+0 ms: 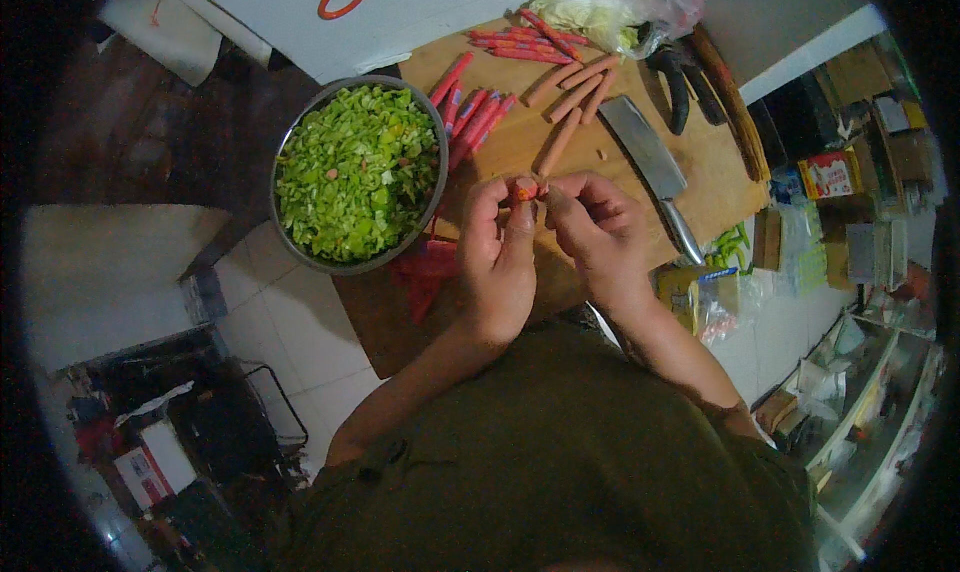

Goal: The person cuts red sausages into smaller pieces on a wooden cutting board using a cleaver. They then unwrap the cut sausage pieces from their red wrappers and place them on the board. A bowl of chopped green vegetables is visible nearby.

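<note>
Above a wooden cutting board (712,189), my left hand (499,249) holds a red-wrapped sausage (526,189) seen end-on. The fingertips of my right hand (600,230) pinch at its wrapper, close beside the left thumb. Just beyond my fingers, a bare sausage (561,140) points away from me, and several more peeled sausages (576,95) lie behind it. Red-wrapped sausages (480,121) form one group at the left of the board, and another wrapped group (525,45) lies at the back. Red wrapping (424,268) lies left of my left wrist.
A metal bowl (443,148) of chopped green vegetables (352,174) stands at the left. On the right lies a cleaver (645,144), its handle towards me. Cabbage (585,16) in a plastic bag, and a black curved object (675,84), sit at the back. Green peppers (727,248) are beyond the right edge.
</note>
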The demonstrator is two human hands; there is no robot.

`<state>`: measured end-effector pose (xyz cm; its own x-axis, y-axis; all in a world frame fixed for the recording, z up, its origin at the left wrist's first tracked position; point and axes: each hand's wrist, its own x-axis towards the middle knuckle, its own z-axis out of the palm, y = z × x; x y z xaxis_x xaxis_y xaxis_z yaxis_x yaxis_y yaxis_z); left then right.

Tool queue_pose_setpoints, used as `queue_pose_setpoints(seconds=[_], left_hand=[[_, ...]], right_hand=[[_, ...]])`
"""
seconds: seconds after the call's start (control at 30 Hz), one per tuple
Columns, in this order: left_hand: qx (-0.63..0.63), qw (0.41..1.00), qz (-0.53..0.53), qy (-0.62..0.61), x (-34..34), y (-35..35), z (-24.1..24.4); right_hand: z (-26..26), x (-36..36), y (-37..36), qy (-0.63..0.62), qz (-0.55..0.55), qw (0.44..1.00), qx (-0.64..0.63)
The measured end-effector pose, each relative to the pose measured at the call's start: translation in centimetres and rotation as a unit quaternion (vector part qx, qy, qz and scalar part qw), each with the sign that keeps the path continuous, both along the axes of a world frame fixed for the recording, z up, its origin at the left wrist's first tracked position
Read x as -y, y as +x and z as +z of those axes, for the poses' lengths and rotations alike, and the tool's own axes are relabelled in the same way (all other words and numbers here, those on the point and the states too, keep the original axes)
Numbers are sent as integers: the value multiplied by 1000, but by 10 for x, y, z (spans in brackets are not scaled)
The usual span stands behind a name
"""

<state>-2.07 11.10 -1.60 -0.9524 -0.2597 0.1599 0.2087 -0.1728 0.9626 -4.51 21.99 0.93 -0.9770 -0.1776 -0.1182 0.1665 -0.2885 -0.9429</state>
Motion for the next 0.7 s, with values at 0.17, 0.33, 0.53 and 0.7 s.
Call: queue_pose_setpoints(seconds=[0.17, 0.33, 0.53, 0.7], left_hand=[[65, 995, 59, 40, -2, -22, 7], [59, 980, 94, 162, 18, -53, 15], [15, 941, 32, 336, 73, -81, 28], [50, 933, 27, 355, 76, -88, 24]], right_hand=[[-21, 5, -4, 21, -2, 1000, 10], [-48, -12, -1, 74, 24, 997, 2], [-106, -67, 23, 147, 52, 988, 7], [-111, -91, 14, 198, 60, 978, -23]])
